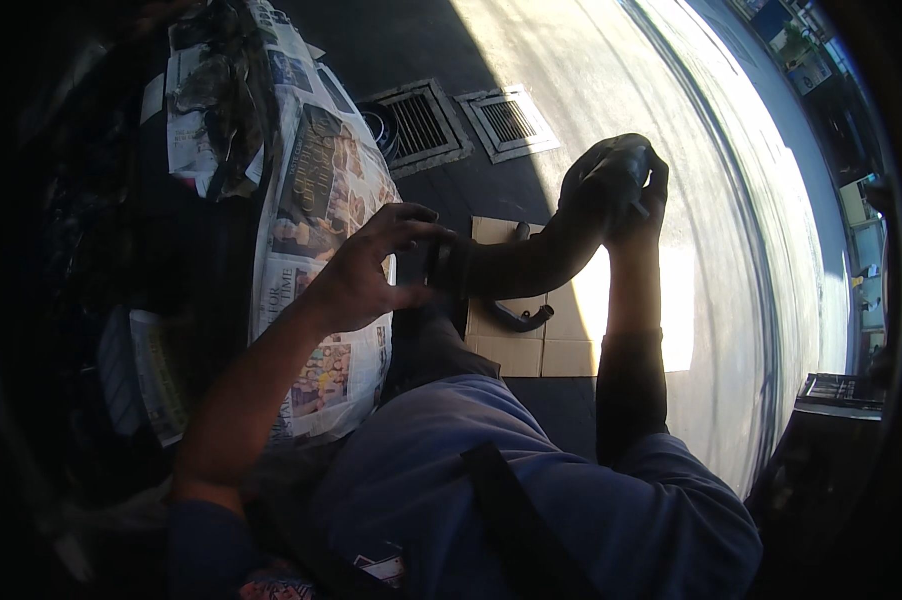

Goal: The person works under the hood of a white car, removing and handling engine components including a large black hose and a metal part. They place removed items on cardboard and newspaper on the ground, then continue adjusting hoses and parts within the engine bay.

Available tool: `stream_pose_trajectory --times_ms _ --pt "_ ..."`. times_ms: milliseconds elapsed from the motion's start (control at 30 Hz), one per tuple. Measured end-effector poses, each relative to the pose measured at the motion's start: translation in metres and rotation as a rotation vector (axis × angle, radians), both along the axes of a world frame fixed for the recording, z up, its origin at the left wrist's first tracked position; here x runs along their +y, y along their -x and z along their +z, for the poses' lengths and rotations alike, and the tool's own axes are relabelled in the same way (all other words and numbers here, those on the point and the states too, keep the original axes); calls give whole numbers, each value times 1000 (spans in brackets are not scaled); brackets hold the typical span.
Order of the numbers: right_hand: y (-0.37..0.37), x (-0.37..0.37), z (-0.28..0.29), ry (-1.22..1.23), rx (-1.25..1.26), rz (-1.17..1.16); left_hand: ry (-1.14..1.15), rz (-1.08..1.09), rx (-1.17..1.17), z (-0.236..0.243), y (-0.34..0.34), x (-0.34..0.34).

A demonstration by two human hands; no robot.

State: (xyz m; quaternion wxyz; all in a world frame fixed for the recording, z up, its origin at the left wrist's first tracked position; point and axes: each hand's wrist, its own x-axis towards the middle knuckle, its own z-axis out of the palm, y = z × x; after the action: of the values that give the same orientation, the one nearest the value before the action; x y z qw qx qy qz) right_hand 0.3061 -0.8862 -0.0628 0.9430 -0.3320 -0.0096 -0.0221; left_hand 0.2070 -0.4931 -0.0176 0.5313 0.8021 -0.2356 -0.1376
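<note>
A dark, thick curved hose [531,262] spans between my two hands in front of my body. My right hand [651,222] grips its raised far-right end, where a small light stub sticks out. My left hand [356,272] is beside the hose's near-left end, thumb and fingers spread around it. Whether the left fingertips touch the hose is hard to tell in the shadow. Below the hose, a flattened cardboard sheet [571,335] lies on the ground, bearing a smaller bent dark pipe [521,318].
On my left is a large form covered with newspaper [326,215], with dark, shadowed parts beyond it. Two floor drain grates [511,122] are set in the ground ahead. Sunlit concrete [731,200] spreads to the right; a dark box-like object [836,395] stands at the far right.
</note>
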Motion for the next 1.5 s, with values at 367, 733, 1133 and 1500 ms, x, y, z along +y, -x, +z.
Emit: stream_pose_trajectory --times_ms 367,733,1133,1500 --pt "-3 19 4 494 -245 -71 461 15 542 -5 20 -1" --pt "11 20 14 495 -166 -213 492 -22 470 -25 38 -28" --pt "9 7 -15 417 -147 -34 423 26 574 -4 39 -31" --pt "19 16 -8 606 -210 -66 250 -3 394 19 44 -41"
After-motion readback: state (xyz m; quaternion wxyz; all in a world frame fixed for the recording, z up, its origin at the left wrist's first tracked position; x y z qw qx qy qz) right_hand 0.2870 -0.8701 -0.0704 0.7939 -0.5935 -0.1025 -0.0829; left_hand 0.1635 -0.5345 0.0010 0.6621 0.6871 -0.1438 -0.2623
